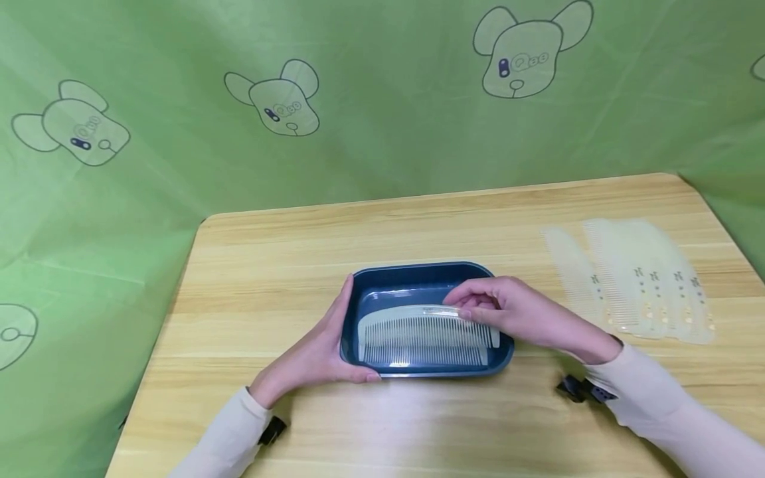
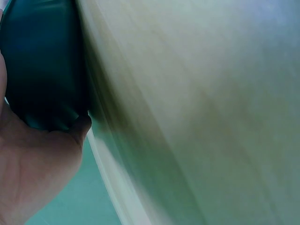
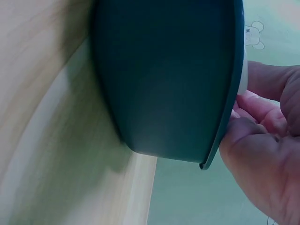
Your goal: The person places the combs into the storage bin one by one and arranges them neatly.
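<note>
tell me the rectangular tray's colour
The rectangular tray is dark blue; the head view shows it best.

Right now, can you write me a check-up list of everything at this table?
Surface: light wooden table.
Job's things: pale comb in a blue box; other combs lie flat at the table's right side, most overlapping.
Clutter: nothing seen.
Hands: left hand grips the box's left end; right hand pinches the comb's upper edge.
Cables: nothing seen.
Surroundings: green sheet with animal-face drawings behind the table.
</note>
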`<state>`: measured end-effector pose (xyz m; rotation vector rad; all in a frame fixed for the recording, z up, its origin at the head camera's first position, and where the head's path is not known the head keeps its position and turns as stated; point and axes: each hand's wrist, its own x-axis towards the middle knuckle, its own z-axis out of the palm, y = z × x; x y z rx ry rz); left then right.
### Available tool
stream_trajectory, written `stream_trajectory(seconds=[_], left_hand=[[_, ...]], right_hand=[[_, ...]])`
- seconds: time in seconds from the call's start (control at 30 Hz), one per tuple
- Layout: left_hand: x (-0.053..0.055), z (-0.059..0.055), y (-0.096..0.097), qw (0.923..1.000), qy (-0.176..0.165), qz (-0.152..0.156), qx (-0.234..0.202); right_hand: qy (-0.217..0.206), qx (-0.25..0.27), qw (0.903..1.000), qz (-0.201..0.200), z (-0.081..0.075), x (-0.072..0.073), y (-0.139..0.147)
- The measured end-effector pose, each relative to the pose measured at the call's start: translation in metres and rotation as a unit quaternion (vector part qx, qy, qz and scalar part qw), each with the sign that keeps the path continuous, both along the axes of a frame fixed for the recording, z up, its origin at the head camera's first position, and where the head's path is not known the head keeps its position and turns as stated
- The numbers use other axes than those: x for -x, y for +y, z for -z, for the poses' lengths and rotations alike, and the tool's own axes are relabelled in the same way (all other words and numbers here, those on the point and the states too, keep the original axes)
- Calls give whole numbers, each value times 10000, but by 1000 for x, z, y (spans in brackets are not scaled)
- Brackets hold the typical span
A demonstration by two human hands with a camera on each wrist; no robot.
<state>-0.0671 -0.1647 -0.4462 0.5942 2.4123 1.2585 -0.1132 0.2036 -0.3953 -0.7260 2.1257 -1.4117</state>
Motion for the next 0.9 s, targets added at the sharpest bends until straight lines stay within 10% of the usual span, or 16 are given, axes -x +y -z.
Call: stream_trajectory(seconds=[0.9], left_hand=[[0, 1, 0, 10000, 72, 39, 28]], right_hand=[[767, -794, 9920, -614, -1, 1, -17]])
